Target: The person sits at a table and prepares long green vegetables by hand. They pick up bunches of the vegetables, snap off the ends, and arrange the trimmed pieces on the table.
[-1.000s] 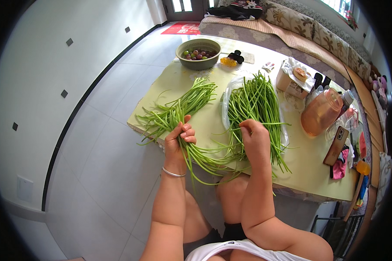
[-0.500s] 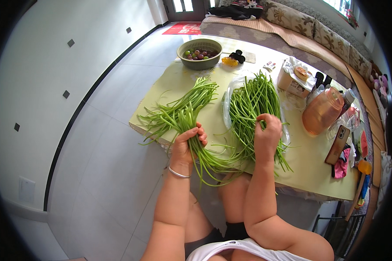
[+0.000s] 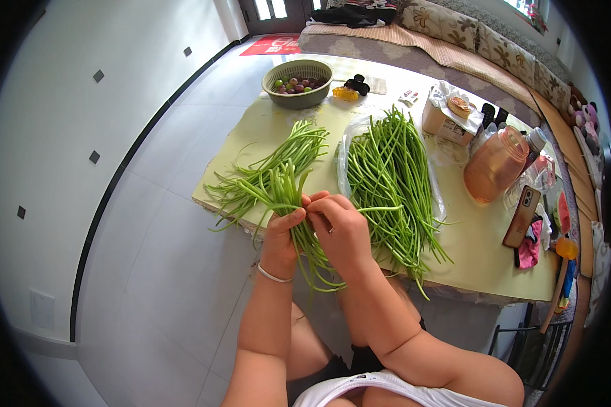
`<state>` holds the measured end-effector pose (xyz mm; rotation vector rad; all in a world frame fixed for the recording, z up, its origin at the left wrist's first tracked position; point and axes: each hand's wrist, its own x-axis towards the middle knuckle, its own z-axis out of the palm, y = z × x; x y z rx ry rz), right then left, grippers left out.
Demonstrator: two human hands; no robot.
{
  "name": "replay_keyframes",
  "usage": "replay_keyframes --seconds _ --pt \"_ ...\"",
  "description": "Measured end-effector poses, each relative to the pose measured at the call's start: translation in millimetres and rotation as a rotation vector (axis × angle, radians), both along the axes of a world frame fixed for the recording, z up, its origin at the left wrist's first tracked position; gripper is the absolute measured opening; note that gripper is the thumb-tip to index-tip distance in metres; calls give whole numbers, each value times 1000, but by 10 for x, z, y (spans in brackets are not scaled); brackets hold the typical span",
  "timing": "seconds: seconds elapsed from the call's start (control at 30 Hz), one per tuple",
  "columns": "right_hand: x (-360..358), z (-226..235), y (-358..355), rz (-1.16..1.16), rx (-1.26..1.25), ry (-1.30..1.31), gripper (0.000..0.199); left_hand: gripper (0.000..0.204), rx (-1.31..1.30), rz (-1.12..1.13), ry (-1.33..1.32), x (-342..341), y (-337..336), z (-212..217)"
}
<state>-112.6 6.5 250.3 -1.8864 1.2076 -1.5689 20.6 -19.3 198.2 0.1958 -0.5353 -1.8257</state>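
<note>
A bunch of long thin green vegetable stems (image 3: 286, 190) is wrapped in my left hand (image 3: 282, 234), its lower ends drooping past the table's front edge. Right beside it, my right hand (image 3: 339, 224) pinches a single green stem (image 3: 381, 209), whose other end sticks out to the right. The two hands meet at the fingertips, so the exact grip is partly hidden. To the right, a large heap of the same stems (image 3: 394, 169) lies on a clear plastic bag (image 3: 343, 166). Behind my left hand rests a smaller pile of stems (image 3: 295, 146).
On the pale yellow table (image 3: 485, 264) stands a colander of grapes (image 3: 299, 102) at the far left. A black and yellow hair clip (image 3: 352, 87), a tissue box (image 3: 448, 122), an orange-pink jug (image 3: 492, 169) and a phone (image 3: 523, 216) sit farther right. A sofa (image 3: 441, 57) lies beyond.
My right hand has moved left from the large heap to my left hand, bringing a stem with it. The left hand keeps its bunch in about the same place. The view has shifted slightly.
</note>
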Motion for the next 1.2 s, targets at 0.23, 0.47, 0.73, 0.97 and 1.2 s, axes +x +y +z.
replay_keyframes --seconds 0.23,0.47,0.73,0.97,1.2 --pt "-363 -90 -224 -327 49 187 28 13 221 169 30 109 -67 -89" --pt "-740 -487 -536 -490 364 488 53 12 226 34 116 217 -111 -187" --pt "-745 -611 -604 -498 292 418 40 17 288 49 68 125 -106 -221" --pt "-694 -119 -266 -267 193 47 26 20 267 -16 51 120 -116 -239" --pt "-564 230 52 124 251 182 16 13 386 -38 -55 -30 -130 -166"
